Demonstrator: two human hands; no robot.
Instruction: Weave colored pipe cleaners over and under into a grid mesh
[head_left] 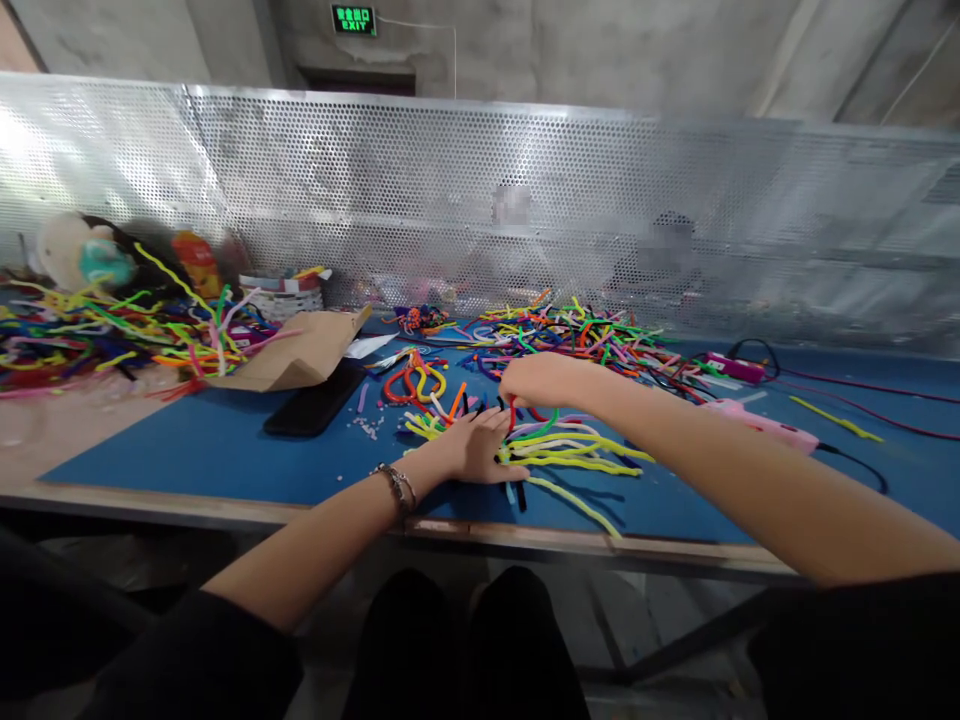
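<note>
Pipe cleaners (585,462) under flat, ungripping left hand (480,447); right hand (536,380) closed, seemingly pinching red stem (513,413); hard tug could splay them.

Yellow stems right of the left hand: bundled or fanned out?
Fanned out: beyond the left hand, the yellow stems spread apart on the blue tabletop, one angling toward its near edge.

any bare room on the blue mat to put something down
Yes: bare blue mat shows at left, between the dark phone and the front edge, and at right, past the pink tool and its black cable. It's crowded under the left hand and right hand, and in the colourful heap behind them.
</note>
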